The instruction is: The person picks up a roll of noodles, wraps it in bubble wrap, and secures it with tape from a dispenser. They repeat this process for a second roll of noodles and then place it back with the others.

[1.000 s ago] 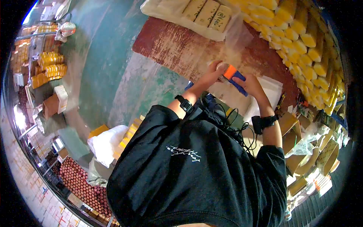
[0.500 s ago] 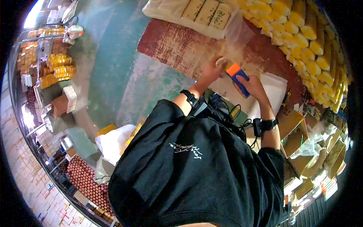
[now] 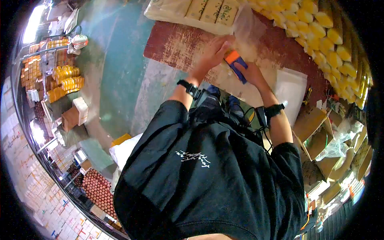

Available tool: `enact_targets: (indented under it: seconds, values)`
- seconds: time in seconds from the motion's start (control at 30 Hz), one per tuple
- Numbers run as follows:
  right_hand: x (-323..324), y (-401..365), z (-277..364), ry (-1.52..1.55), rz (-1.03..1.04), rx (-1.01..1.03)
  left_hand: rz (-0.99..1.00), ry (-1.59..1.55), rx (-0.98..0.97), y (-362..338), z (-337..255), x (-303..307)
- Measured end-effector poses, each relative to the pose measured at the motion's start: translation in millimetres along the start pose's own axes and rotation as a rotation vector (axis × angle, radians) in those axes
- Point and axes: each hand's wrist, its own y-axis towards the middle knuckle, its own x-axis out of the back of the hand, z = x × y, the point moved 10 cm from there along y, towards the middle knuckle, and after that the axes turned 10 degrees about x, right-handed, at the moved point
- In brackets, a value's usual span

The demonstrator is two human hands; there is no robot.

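Head view, tape dispenser (image 3: pixel 236 70), bright orange end (image 3: pixel 231 56), dark blue body (image 3: pixel 241 76)

The desk (image 3: pixel 170 46) is in front of the person (image 3: pixel 208 180). At the far edge of the desk, some packs (image 3: pixel 223 13) lie side by side in a plastic bag (image 3: pixel 176 14). The right hand (image 3: pixel 249 73) has the tape holder (image 3: pixel 237 68) in it, over the desk. The left hand (image 3: pixel 216 52) is just left of the tape holder. A flat sheet (image 3: pixel 294 84) lies to the right of the right arm (image 3: pixel 267 92). A big stack (image 3: pixel 320 34) is at the far right. Nearer, on the right, are open boxes (image 3: pixel 314 126). The floor (image 3: pixel 120 76) is left of the desk. Far left, there are more piles (image 3: pixel 66 78).
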Motion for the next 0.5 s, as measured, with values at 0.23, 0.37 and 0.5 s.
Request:
enact_targets:
  seconds: [0.23,0.37,0.5]
  values:
    - [-9,12,-7,0.138,-0.040,0.043,0.047,0.168,-0.240,12,25,-3]
    - [-12,13,1,0.108,-0.003,-0.012,0.006,0.194,-0.168,6,53,-2]
    - [-8,23,32,0.223,0.034,-0.026,0.056,0.140,-0.145,18,67,5]
